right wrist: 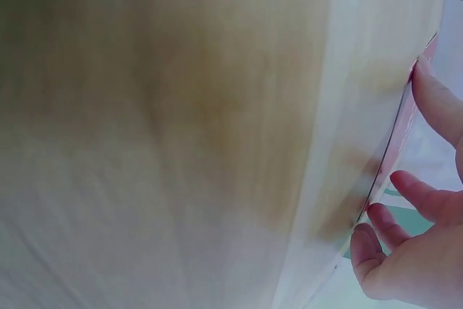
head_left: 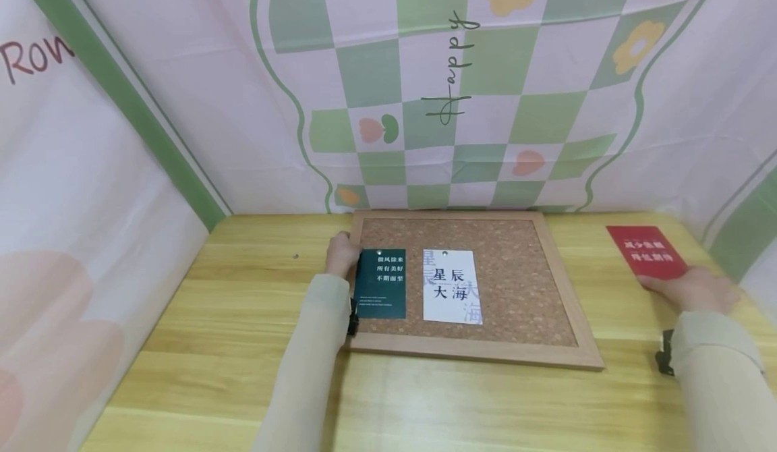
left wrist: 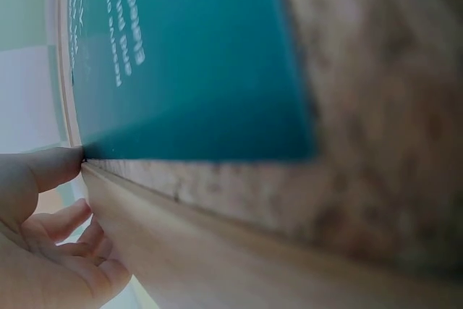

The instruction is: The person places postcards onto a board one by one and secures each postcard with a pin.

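Observation:
A wood-framed corkboard (head_left: 510, 283) lies on the table, bearing a dark green card (head_left: 381, 287) at its left and a white card (head_left: 452, 303) near its middle. Each card has a small pin-like dot at its top. My left hand (head_left: 342, 253) grips the board's left edge; in the left wrist view its thumb (left wrist: 58, 167) meets the frame at the green card's edge, with the other fingers along the outer side. Off to the right of the board, my right hand (head_left: 698, 289) holds a red card (head_left: 649, 253) with white writing by its near edge. The right wrist view shows that card (right wrist: 399, 132) nearly edge-on between thumb and fingers.
A tiny dark object (head_left: 295, 256) lies on the wooden table (head_left: 243, 344) left of the board. Behind the board's far edge hangs a checked cloth (head_left: 427, 162), and more cloth (head_left: 91, 202) closes off the left side.

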Motion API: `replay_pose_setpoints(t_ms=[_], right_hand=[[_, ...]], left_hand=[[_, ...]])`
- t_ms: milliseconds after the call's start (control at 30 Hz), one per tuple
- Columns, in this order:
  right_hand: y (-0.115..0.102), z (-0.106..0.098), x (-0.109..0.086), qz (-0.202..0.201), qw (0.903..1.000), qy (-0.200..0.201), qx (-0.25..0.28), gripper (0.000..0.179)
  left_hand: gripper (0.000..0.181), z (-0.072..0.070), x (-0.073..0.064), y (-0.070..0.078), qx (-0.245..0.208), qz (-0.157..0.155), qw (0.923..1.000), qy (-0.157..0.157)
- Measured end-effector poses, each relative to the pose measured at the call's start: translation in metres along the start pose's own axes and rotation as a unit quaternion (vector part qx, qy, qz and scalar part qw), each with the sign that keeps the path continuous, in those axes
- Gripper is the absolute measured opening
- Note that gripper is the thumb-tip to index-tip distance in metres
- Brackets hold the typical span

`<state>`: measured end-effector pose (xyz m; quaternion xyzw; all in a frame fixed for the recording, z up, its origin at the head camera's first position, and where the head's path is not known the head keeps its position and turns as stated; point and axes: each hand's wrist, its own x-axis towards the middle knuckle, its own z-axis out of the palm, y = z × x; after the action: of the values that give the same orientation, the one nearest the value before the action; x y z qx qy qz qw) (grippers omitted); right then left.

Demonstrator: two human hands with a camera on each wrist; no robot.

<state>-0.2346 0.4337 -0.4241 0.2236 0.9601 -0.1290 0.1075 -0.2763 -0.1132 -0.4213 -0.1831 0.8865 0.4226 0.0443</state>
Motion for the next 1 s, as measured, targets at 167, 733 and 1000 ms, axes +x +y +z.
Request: replay_pose_setpoints(t_ms=[167,733,1000], right_hand=[[-0.001,0.0,-0.005,-0.011,0.9996,0.011,0.024,0.094],[-0.001,0.004,-0.008,-0.016,0.9957,0.041,0.082,0.092],[0.001,0.002,-0.011,-0.037,0.9949,0.035,0.087,0.096]], left_hand=[[0.038,0.002,0.0,-0.001,-0.006,0.001,1.0,0.006],[0.038,0.002,0.001,-0.001,-0.011,-0.005,0.9999,0.005],[0.042,0.003,0.004,-0.001,-0.007,-0.014,0.9999,-0.002]])
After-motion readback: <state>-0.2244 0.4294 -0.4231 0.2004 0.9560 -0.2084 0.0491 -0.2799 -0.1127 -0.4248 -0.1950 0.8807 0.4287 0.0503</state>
